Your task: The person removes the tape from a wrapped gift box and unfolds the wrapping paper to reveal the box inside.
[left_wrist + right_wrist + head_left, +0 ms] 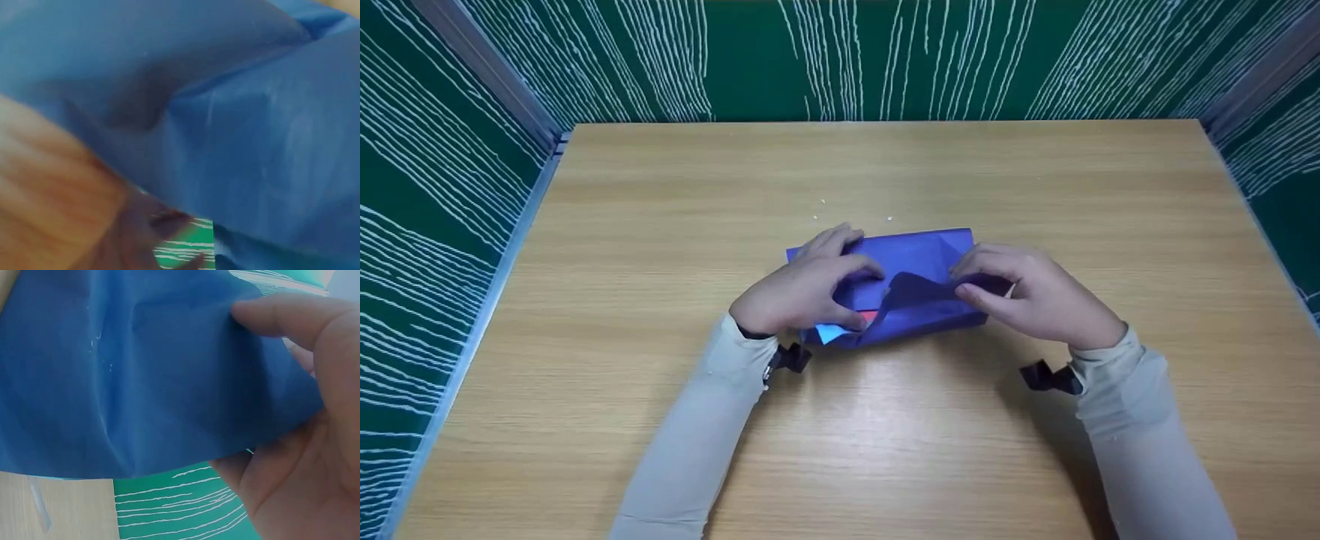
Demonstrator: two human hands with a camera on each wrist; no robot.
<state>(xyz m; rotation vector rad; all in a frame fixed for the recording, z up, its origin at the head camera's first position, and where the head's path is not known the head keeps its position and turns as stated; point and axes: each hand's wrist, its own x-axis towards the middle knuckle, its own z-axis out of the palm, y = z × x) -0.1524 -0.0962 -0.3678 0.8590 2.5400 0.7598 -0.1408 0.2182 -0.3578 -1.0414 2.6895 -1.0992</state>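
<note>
A creased sheet of blue paper (911, 255) lies folded in the middle of the table, its near side raised as a loose flap (919, 300). My right hand (1039, 296) pinches that flap between thumb and fingers; the right wrist view shows the thumb (270, 318) on the paper's face and fingers behind it. Over the left end of the sheet, my left hand (806, 292) rests with thumb and fingers spread. By its thumb, a light-blue piece (830, 332) and a strip of red (870, 316) peek out from the fold. In the left wrist view, the blue paper (236, 146) covers most of what shows.
The wooden table (660, 195) extends around the paper on all sides. Small white specks (889, 218) lie just beyond it. Green panels with white streaks (750, 67) stand along the back and both sides.
</note>
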